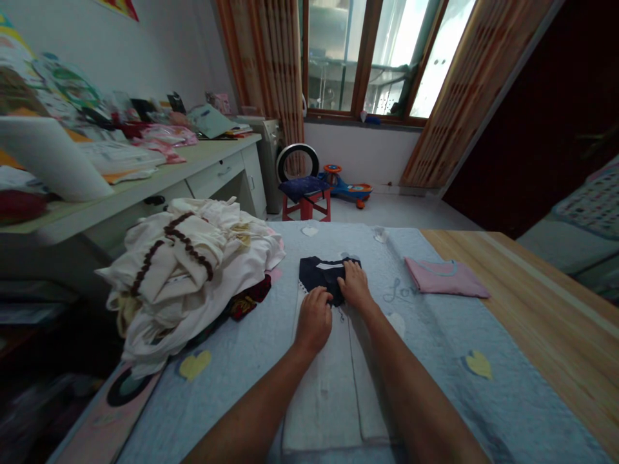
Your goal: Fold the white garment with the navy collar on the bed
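A garment with a pale lower part [326,386] and a dark navy top section [316,272] lies flat on the light blue cloth [242,399]. My left hand [315,319] rests at the lower left edge of the navy section, fingers curled loosely over the fabric. On the right side of that section lies my right hand [355,283], fingers spread a little and pointing away from me. Neither hand has lifted fabric in it. The garment's lower part runs toward me between my forearms, and the right forearm covers some of it.
A heap of white clothes [193,258] sits at the left of the cloth. A folded pink garment [447,277] lies at the right, near bare wood [532,290]. Beyond are a red stool [306,207], a ride-on toy [348,187] and a cluttered desk [203,161].
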The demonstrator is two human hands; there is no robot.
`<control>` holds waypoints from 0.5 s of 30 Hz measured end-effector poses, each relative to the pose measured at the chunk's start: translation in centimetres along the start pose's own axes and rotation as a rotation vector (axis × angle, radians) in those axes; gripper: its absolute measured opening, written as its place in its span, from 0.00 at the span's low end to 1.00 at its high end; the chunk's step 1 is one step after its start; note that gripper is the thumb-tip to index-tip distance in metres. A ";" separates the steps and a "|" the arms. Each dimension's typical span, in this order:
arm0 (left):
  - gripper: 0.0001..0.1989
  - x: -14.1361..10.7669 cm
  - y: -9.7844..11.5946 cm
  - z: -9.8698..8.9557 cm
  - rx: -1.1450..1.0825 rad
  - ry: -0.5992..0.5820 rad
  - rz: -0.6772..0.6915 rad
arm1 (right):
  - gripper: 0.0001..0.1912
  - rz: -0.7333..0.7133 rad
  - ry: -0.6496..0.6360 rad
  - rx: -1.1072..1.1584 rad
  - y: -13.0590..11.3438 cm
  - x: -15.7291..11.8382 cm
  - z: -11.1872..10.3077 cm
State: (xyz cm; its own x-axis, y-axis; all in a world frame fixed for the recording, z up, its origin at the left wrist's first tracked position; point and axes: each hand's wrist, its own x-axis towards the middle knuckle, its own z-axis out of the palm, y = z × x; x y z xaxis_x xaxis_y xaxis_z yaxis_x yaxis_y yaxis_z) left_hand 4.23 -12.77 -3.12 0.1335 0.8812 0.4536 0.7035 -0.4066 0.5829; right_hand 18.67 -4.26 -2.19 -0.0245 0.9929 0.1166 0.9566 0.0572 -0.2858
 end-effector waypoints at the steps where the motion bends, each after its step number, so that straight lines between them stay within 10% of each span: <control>1: 0.13 0.1 -0.1 -0.1 -0.021 0.032 -0.020 | 0.28 -0.031 -0.006 0.016 -0.3 -0.4 0.0; 15: 0.17 2.8 -2.1 -1.0 0.082 -0.021 -0.109 | 0.21 -0.130 0.059 0.110 -2.0 -3.7 1.6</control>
State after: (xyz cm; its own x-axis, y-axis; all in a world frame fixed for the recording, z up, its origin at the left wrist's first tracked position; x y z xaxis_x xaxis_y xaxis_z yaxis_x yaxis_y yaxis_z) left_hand 2.44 -9.71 -2.35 0.0671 0.9242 0.3760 0.7690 -0.2880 0.5707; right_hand 16.42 -7.87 -3.58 -0.1263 0.9686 0.2139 0.9090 0.1994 -0.3661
